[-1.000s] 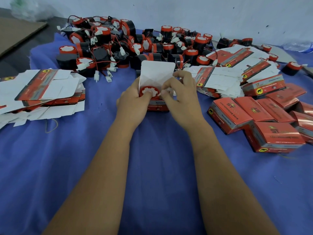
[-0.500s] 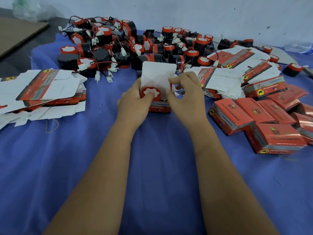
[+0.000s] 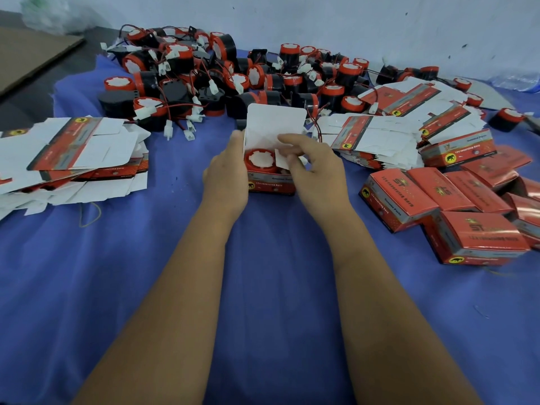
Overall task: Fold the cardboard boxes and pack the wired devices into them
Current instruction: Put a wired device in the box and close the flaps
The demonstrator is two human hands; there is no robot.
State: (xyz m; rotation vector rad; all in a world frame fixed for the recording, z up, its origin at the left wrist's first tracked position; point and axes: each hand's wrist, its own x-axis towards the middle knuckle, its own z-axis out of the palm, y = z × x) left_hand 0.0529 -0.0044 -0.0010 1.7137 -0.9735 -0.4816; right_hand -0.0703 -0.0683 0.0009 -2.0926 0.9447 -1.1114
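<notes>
The left hand (image 3: 228, 168) holds the left wall of a small red cardboard box (image 3: 270, 182) in the middle of the frame. The right hand (image 3: 314, 168) pinches a white side flap (image 3: 282, 160), fingers curled. One round red and black wired device (image 3: 261, 161) sits inside, and the white lid (image 3: 276, 124) stands up. This looks like the closing step; next the flaps likely need tucking and the lid pressing down. Finished red boxes (image 3: 409, 200), about eight, lie right. Flat boxes (image 3: 73, 153) and loose devices (image 3: 204, 77) are too many to count on the blue bench (image 3: 277, 287).
</notes>
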